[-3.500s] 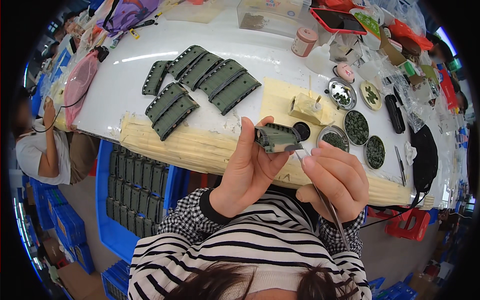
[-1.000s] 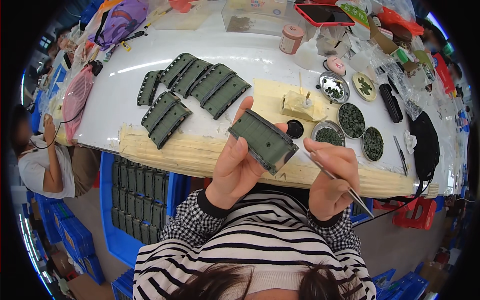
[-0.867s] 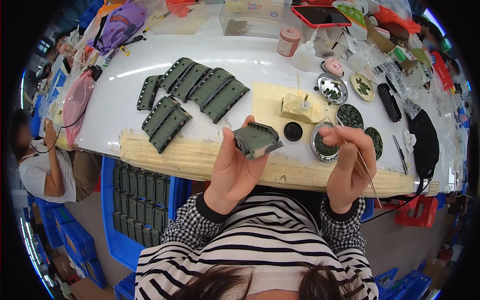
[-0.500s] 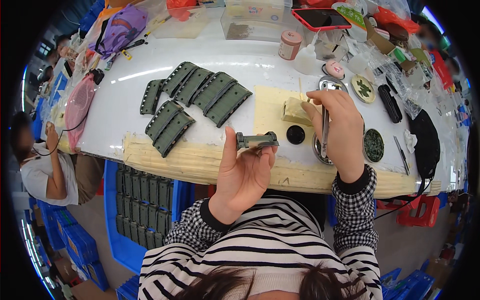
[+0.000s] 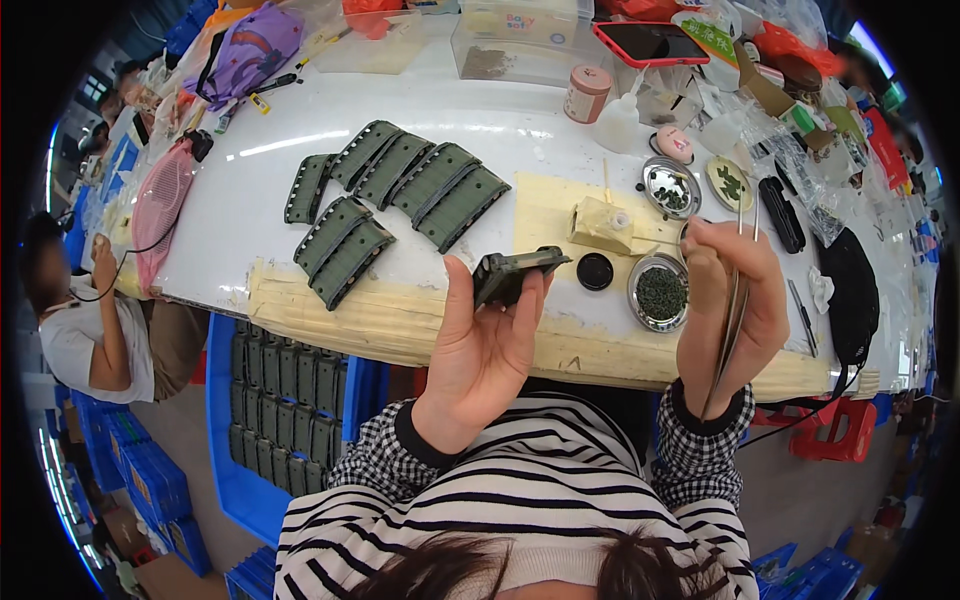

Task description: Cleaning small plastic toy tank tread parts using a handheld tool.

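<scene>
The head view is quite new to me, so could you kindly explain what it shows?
There is no robot here: these are a person's bare hands, seen from above by a wide fisheye camera worn on the head, which bends straight edges. The left hand holds a curved dark-green piece; the right hand holds slim silver metal tweezers. On the glossy white table lie similar curved dark-green ribbed pieces, a block wrapped in pale-yellow material and a round silver dish of small green bits.
</scene>
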A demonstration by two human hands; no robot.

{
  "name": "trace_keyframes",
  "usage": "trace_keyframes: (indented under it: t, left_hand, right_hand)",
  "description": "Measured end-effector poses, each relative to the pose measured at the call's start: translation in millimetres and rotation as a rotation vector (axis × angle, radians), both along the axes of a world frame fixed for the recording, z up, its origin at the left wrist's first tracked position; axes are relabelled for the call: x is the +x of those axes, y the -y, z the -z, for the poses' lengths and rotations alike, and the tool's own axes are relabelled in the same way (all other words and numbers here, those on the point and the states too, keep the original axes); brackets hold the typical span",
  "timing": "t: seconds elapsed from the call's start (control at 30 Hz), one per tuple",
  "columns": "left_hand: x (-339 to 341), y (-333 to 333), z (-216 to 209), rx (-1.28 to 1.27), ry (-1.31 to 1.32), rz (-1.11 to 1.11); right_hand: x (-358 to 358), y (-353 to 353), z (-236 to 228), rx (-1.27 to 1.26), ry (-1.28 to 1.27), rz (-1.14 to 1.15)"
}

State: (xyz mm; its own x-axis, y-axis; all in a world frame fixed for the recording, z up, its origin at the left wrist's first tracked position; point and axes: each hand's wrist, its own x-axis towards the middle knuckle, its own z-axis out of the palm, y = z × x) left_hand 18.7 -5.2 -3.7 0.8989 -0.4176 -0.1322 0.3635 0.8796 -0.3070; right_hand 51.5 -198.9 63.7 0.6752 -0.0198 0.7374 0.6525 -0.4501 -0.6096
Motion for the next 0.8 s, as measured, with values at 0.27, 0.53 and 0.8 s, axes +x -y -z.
trace_keyframes:
  t: [0.27, 0.53, 0.8]
  left_hand:
    - [-3.5, 8.9, -9.0, -0.065, -0.044, 0.085]
    - [-12.2, 16.4, -12.7, 0.124, 0.061, 0.267]
    - [-17.2, 13.7, -12.8, 0.315, 0.155, 0.435]
  right_hand:
    - [-13.6, -21.9, 16.7, 0.384, -0.086, -0.375]
    - [-9.1, -26.1, 18.7, 0.447, -0.105, -0.407]
    - [5.3, -15.5, 19.6, 0.182, -0.001, -0.235]
